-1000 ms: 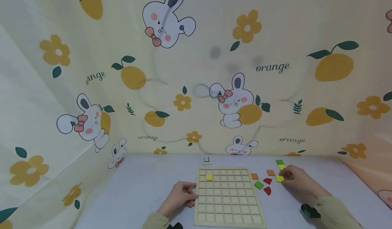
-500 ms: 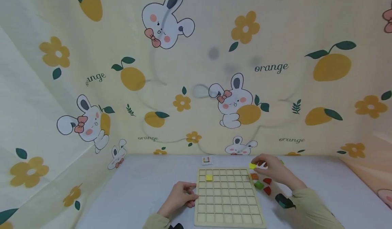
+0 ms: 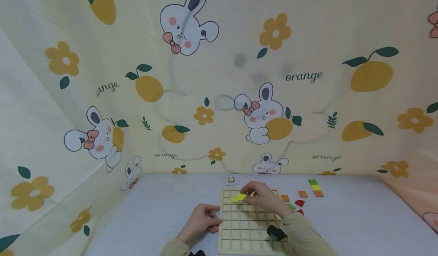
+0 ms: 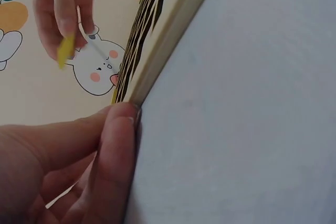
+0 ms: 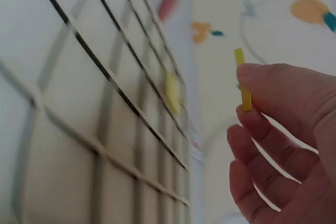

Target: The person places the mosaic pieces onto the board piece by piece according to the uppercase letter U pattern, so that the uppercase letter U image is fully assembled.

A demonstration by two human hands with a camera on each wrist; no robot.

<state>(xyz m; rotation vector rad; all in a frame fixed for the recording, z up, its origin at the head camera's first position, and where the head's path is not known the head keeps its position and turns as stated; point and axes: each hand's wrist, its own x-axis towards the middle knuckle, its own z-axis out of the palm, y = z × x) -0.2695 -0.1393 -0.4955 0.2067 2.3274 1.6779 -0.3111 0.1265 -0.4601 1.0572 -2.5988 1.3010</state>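
Note:
A pale wooden grid board (image 3: 236, 233) lies on the white table. My left hand (image 3: 202, 220) holds its left edge, thumb and fingertips right at the side of the frame in the left wrist view. Between thumb and index finger, my right hand (image 3: 263, 199) pinches a thin yellow square tile (image 5: 243, 85); its other fingers are loosely bent. The held tile is over the upper part of the board, just right of a second yellow tile (image 3: 234, 199) that lies in a cell near the top left.
Right of the board lie an orange tile (image 3: 285, 197), a partly hidden green tile (image 3: 291, 206) and red wedge pieces (image 3: 299, 203). Farther right are another orange tile (image 3: 303, 194) and a green, yellow and orange row (image 3: 316, 187). A small patterned card (image 3: 232, 180) lies behind the board.
My right hand has taken a yellow tile from the pieces at the right and carried it left over the board. My left hand stays at the board's left edge.

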